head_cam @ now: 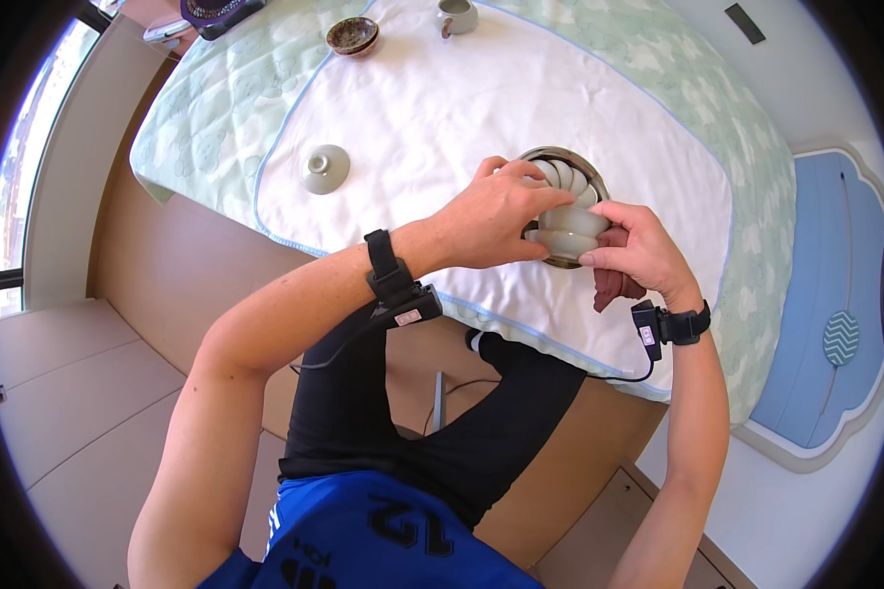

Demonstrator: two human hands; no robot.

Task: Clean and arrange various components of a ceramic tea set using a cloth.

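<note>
A round metal tray [594,163] lies on the white cloth and holds several pale ceramic cups [560,175] set close together. At its near side, two pale cups [571,223] sit one above the other between my hands. My right hand [637,250] grips these cups from the right, thumb low and fingers on the upper rim, with a crumpled brown cloth [613,283] under its palm. My left hand [504,213] arches over the tray's left side, its thumb by the lower cup and its fingers over the tray; whether it grips anything is hard to tell.
An upturned pale bowl [325,169] lies on the white cloth [420,118] to the left. Stacked brown speckled bowls [353,37] and a pale pitcher with a brown handle [457,16] stand at the far side. A dark purple device [217,13] is at the far left corner.
</note>
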